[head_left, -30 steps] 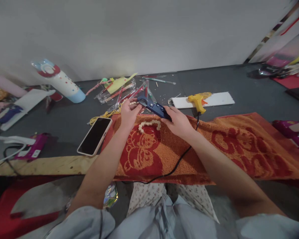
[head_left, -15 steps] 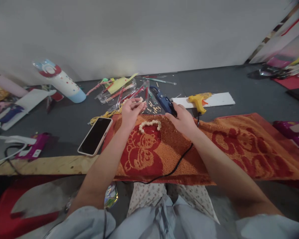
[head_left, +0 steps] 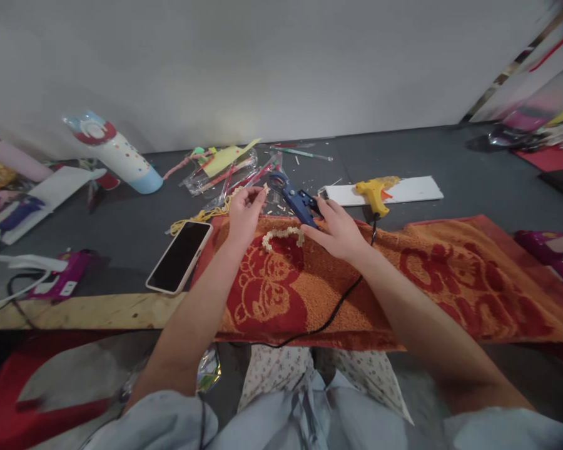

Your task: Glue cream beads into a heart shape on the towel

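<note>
My left hand (head_left: 246, 214) is closed in a pinch on a small cream-coloured piece (head_left: 266, 188), with its fingertips just above the towel's far edge. In my right hand (head_left: 340, 230) is a blue plier-like tool (head_left: 296, 200) with dark handles. Its round-holed head points up and left, close to the cream piece. Below and between the hands, a curved, knobbly cream strip (head_left: 283, 234) lies on the orange and red towel (head_left: 328, 281). Small cream bits (head_left: 281, 207) are scattered behind the towel, partly covered by the tool.
A yellow glue gun (head_left: 374, 192) rests on a white board (head_left: 417, 189) at the right. Left are a phone (head_left: 181, 256), yellow cord (head_left: 187, 223) and a white-and-blue bottle (head_left: 126, 159). Plastic packets (head_left: 234, 172) lie behind. A black cable (head_left: 335, 312) crosses the towel.
My right hand has brought the blue tool left and nearer to me, its head now beside the left fingertips. The left hand has turned slightly, still pinching the cream piece.
</note>
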`<state>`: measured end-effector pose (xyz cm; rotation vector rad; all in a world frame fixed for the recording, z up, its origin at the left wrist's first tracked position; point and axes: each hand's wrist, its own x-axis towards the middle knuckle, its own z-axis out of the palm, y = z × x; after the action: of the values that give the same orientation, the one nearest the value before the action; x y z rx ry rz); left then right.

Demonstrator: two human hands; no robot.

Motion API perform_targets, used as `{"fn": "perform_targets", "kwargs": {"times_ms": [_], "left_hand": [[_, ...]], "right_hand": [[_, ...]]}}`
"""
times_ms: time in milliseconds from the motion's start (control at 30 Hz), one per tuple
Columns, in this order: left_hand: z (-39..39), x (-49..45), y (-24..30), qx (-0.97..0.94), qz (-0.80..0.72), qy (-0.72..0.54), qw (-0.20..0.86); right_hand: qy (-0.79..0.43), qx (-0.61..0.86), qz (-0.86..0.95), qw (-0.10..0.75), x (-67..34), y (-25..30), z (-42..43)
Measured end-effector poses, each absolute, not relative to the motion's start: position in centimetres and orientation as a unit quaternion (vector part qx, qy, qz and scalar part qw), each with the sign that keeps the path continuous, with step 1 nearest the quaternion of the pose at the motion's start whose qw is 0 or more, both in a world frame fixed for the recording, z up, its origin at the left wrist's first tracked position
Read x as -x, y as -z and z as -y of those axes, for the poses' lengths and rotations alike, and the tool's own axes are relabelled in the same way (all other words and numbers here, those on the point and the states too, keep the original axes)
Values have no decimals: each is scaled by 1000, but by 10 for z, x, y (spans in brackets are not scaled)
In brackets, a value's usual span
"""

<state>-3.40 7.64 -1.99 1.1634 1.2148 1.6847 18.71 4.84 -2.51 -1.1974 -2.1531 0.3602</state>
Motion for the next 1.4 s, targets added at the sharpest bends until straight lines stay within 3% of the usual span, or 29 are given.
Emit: {"fn": "perform_targets", "kwargs": {"times_ms": [767, 1400], "left_hand": [[-76, 30, 10, -336, -399, -665, 534], [-76, 30, 11, -329, -432, -630, 555]], "right_hand": [[-126, 404, 853, 306, -188, 22, -48], [-165, 419, 830, 329, -189, 24, -51]]}}
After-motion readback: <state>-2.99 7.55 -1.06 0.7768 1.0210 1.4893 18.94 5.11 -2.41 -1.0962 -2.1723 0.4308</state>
